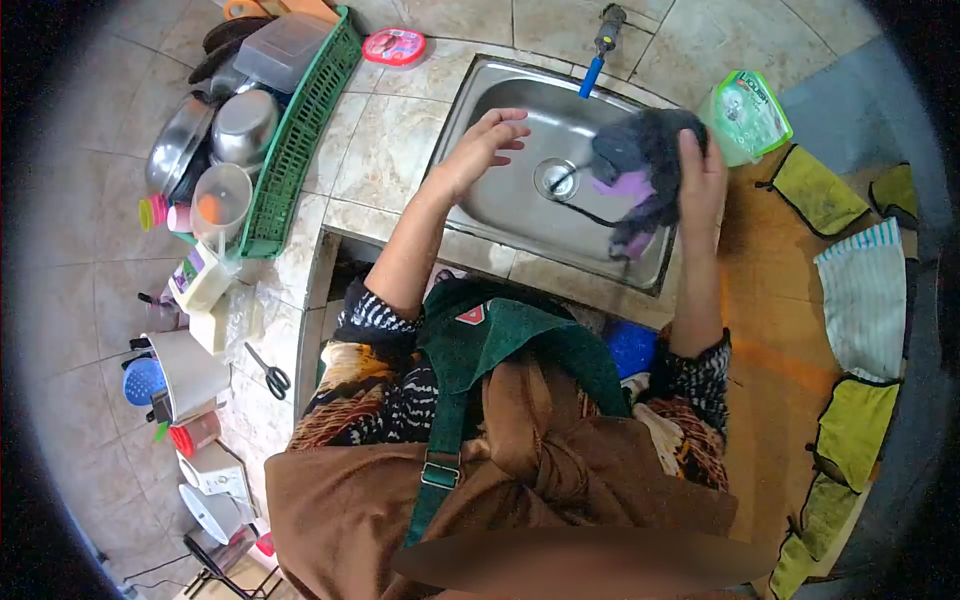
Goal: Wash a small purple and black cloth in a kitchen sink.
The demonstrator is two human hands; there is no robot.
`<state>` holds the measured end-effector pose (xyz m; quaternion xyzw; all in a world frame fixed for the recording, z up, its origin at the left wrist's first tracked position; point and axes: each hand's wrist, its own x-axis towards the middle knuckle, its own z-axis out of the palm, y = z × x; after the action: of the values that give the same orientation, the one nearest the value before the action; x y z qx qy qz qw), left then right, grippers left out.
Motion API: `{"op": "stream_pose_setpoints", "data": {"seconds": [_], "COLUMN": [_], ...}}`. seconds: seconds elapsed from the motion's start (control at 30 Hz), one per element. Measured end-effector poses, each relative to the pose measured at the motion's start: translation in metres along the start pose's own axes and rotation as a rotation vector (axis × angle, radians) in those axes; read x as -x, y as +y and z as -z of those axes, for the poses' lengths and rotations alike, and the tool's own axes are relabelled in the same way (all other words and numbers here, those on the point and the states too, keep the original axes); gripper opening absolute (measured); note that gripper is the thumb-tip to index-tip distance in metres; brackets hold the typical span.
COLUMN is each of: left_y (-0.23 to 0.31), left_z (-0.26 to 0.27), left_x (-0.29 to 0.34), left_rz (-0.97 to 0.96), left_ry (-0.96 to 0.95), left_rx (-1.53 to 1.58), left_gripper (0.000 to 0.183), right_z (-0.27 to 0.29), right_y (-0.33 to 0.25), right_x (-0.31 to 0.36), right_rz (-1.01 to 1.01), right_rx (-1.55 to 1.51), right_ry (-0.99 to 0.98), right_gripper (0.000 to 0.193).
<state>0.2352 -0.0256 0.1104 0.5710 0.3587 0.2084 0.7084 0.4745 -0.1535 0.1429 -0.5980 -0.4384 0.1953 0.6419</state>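
Observation:
My right hand (703,178) grips a bunched dark grey cloth (665,150) with purple patches, above the right side of a steel sink (510,208). A thin dark strap trails from the cloth towards the drain (557,180). The bundle is slightly blurred, so its exact kind is unclear. Over the sink's left side, my left hand (482,152) is empty, its fingers apart and slightly bent. A tap with a blue spout (592,78) stands at the sink's far edge.
A green dish rack (300,130) with metal bowls and plastic tubs stands left. Scissors (268,372) lie on the tiled counter. A red-lidded tub (394,46) and a green-white pouch (750,118) flank the sink. Yellow-green cloths (820,190) lie along the right edge.

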Motion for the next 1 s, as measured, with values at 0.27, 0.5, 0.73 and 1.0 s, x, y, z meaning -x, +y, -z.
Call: {"op": "stream_pose_setpoints", "data": {"seconds": [0.27,0.5,0.73,1.0], "left_y": [-0.028,-0.024,-0.031,-0.022], "left_z": [0.031,0.045,0.073,0.071], "left_x": [0.006,0.037,0.046,0.033], "left_rz": [-0.066,-0.192,-0.194,-0.399], "left_ry": [0.049,0.281,0.259,0.011], "left_rx": [-0.029,0.167,0.217,-0.084], "left_gripper": [0.030,0.029,0.034,0.059], "right_z": [0.047,0.074,0.094,0.037], "right_y": [0.119,0.115,0.098,0.023], "right_x": [0.001,-0.024,-0.013,-0.014], "right_rz": [-0.080,-0.066,-0.217,0.034], "right_rx": [0.335,1.095,1.203,0.890], "right_ry": [0.276,-0.113,-0.053,0.451], "right_gripper": [0.037,0.036,0.040,0.034]}}
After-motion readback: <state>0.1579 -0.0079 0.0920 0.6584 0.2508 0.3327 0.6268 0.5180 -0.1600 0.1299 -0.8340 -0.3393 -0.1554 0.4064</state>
